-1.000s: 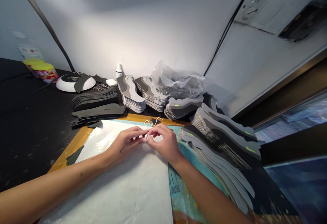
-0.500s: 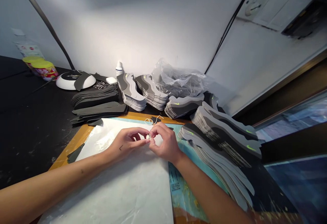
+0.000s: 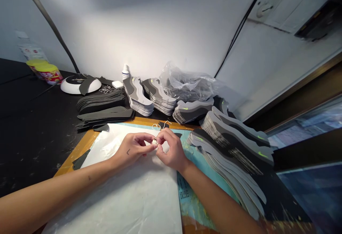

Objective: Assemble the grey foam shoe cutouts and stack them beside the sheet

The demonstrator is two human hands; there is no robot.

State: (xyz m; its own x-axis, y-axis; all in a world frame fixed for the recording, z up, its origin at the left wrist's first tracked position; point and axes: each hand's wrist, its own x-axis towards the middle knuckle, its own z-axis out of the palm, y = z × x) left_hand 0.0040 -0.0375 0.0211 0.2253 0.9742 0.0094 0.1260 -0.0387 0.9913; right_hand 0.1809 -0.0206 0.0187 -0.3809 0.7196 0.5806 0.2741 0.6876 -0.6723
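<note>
Above a white sheet (image 3: 128,198), my left hand (image 3: 136,147) and my right hand (image 3: 171,148) meet at the fingertips. Between them is a small round whitish piece (image 3: 154,141), pinched by the thumb and forefinger of each hand. It is too small to tell its kind; fingers cover part of it. A loop of white string (image 3: 157,126) lies just beyond the hands, beside a scrap of dark material (image 3: 163,124).
Stacks of grey and black cut shoe pieces (image 3: 237,134) with green swooshes line the back and right. Black pieces (image 3: 101,100) are piled at left. A clear plastic bag (image 3: 187,84), a small white bottle (image 3: 125,71) and a lamp base (image 3: 81,84) stand along the wall.
The fingers have shifted slightly around the small whitish piece, and more of it shows now. The whole view has slid a little; the stacks stay in place.
</note>
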